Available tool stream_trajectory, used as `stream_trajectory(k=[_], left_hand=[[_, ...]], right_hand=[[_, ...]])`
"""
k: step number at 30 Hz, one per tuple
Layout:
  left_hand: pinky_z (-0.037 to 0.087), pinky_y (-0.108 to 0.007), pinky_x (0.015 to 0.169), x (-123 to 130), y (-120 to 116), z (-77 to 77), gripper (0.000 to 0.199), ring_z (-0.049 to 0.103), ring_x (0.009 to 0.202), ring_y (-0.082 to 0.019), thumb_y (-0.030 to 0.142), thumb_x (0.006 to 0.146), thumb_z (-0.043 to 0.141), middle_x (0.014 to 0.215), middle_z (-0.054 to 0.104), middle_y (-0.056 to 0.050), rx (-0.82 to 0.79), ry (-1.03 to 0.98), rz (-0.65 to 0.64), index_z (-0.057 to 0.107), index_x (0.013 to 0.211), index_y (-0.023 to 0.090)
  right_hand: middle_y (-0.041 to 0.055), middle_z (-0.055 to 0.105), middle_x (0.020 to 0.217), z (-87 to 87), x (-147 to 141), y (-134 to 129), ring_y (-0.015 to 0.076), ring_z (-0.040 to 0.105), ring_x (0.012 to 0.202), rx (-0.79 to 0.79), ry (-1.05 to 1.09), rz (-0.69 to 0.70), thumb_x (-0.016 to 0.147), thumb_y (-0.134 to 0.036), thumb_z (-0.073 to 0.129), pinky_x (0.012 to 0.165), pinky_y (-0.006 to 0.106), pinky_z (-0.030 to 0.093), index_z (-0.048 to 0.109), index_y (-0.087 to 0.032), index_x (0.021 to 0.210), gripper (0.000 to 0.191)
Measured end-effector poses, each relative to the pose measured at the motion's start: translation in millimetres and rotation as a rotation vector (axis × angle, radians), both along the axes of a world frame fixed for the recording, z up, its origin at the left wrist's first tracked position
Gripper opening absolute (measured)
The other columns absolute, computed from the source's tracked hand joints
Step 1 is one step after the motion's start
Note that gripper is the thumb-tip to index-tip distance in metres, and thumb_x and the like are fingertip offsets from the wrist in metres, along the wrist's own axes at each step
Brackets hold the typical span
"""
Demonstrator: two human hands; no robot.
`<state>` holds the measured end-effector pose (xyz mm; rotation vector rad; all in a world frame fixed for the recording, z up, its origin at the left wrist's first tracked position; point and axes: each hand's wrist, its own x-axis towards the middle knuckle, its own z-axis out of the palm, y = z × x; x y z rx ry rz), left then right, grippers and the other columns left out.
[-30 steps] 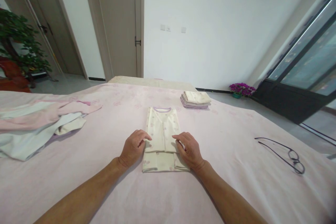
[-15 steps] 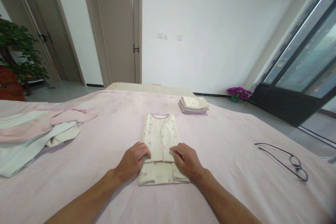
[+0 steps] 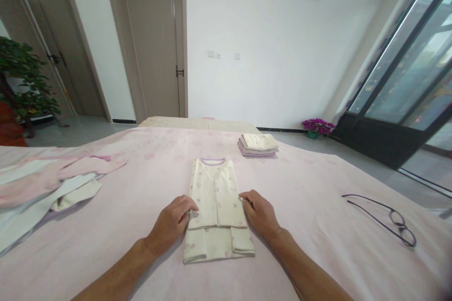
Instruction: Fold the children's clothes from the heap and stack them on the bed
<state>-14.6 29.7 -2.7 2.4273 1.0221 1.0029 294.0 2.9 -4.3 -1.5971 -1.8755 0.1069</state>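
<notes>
A cream baby shirt (image 3: 216, 197) with small printed spots and a purple-edged neckline lies folded lengthwise in front of me. Below its hem shows a wider folded layer (image 3: 217, 244) of similar patterned cloth. At the left edge, my left hand (image 3: 173, 218) is closed, finger and thumb pinching the cloth. My right hand (image 3: 262, 214) is at the opposite edge, slightly higher, with its fingertips closed on the fabric there. Both thumbs are partly hidden.
Behind the shirt to the right sits a stack of folded clothes (image 3: 258, 145), cream over purple. Loose pink and white garments (image 3: 60, 181) are heaped at the left. Eyeglasses (image 3: 391, 218) rest at the right on the pink bedspread (image 3: 303, 244).
My right hand has moved from the shirt's lower front out to its right edge and up. My left hand has shifted slightly outward along the left edge. The view has tilted up slightly.
</notes>
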Motion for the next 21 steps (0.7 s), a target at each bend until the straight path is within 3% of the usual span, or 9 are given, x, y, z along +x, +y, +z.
stream_trajectory(k=[3,5,12,21], left_hand=[[0.050,-0.029,0.088,-10.3,8.0,2.5,0.034,0.061,0.102,-0.018,0.008,0.088,0.043,0.108,0.064,-0.006,0.031,0.028,-0.023,0.063,0.110,0.024],[0.051,-0.026,0.087,-17.7,12.6,3.8,0.034,0.062,0.103,-0.017,0.011,0.091,0.044,0.113,0.062,-0.006,0.025,0.074,-0.085,0.062,0.116,0.026],[0.051,-0.024,0.091,-29.3,22.0,4.7,0.028,0.063,0.108,-0.017,0.024,0.094,0.050,0.124,0.061,-0.006,-0.018,0.163,-0.190,0.065,0.117,0.028],[0.053,-0.027,0.094,-30.8,26.6,-9.4,0.024,0.065,0.110,-0.018,0.027,0.095,0.055,0.126,0.066,-0.006,0.098,0.155,-0.200,0.068,0.115,0.029]], right_hand=[[0.0038,0.067,0.095,-0.3,7.0,2.2,0.0196,0.063,0.088,-0.047,-0.045,-0.030,0.086,-0.017,0.046,0.076,0.032,0.048,0.066,-0.024,0.107,0.030],[0.0031,0.066,0.095,1.6,12.5,3.0,0.0186,0.063,0.087,-0.070,-0.051,0.019,0.084,-0.015,0.046,0.076,0.030,0.047,0.066,-0.025,0.110,0.034],[0.0005,0.066,0.092,15.7,26.2,5.2,0.0145,0.059,0.075,-0.205,0.029,0.229,0.079,-0.016,0.057,0.072,0.026,0.045,0.065,-0.027,0.120,0.043],[0.0024,0.066,0.095,15.1,17.9,1.1,0.0176,0.059,0.089,-0.154,-0.079,0.270,0.088,-0.023,0.055,0.078,0.027,0.043,0.066,-0.027,0.116,0.031]])
